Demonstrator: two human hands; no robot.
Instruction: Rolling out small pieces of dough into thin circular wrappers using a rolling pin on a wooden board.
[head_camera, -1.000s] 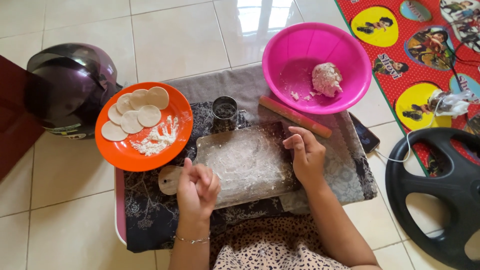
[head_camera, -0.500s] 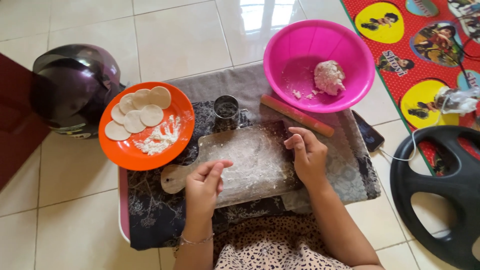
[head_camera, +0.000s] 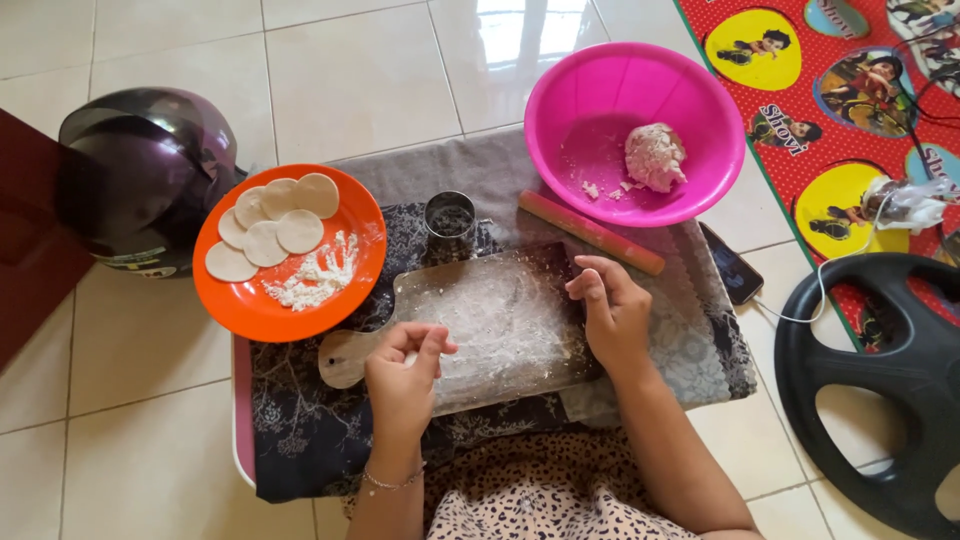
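A dark purple helmet sits on the tiled floor at far left, beside an orange plate carrying five flat white dough rounds and a small heap of flour. Next comes a flour-dusted wooden board, handle pointing left, lying on a patterned cloth. The left hand hovers over the board's near-left part, fingers curled and pinched together; whether they hold a scrap of dough cannot be told. A small metal cup stands just behind the board. The right hand rests on the board's right edge, fingers loosely bent, holding nothing. A reddish rolling pin lies diagonally behind it, near a pink bowl containing a lump of dough. A black steering wheel lies at far right.
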